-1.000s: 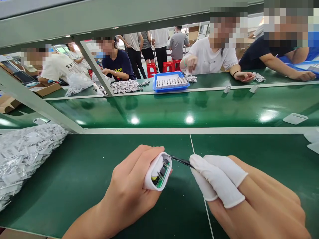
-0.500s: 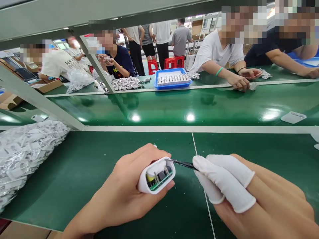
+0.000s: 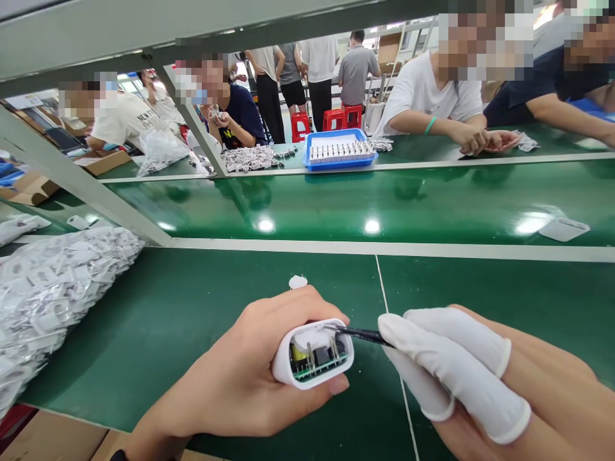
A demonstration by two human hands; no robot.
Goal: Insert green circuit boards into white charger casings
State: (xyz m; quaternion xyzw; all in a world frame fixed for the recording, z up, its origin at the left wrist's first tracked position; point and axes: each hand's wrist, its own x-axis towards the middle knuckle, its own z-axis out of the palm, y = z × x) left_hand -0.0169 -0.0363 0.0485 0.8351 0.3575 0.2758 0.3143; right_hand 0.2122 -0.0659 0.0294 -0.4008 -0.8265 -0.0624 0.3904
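A clear bag (image 3: 62,301) packed with white parts lies at the left of the green table (image 3: 206,282). Beyond the table runs a glossy green strip (image 3: 312,205), with a white shell (image 3: 564,229) on it at the right. On the far table (image 3: 418,148), a blue tray (image 3: 339,166) holds rows of small pieces beside a loose heap (image 3: 250,158). Seated behind are a person in a white T-shirt (image 3: 413,86), wearing a green wristband (image 3: 430,125), and others; red stools (image 3: 300,126) stand farther back.
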